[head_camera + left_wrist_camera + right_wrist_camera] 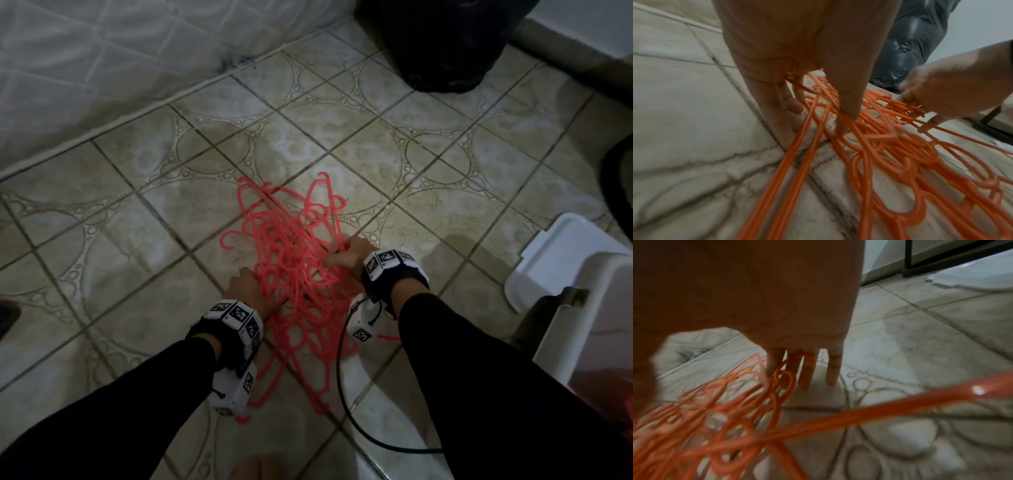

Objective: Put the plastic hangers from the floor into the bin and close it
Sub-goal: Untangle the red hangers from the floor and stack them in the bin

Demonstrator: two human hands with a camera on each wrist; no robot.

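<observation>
A tangled pile of pink-orange plastic hangers [294, 260] lies on the tiled floor in front of me. My left hand [248, 279] holds its near left side, with the thumb [849, 105] pressed on top of the strands and the fingers [789, 105] down beside and under them. My right hand [347, 253] grips the right side. There, hanger loops [785, 379] run between its fingers [831, 369] and rise off the floor. The white bin [589, 318] stands at the right edge, and its white lid [561, 246] appears raised.
A black rubbish bag [445, 44] sits on the floor at the far right. White quilted bedding [102, 68] borders the floor on the left. A black cable [346, 404] trails from my right wrist across the tiles. Bare tiles [120, 240] lie left of the pile.
</observation>
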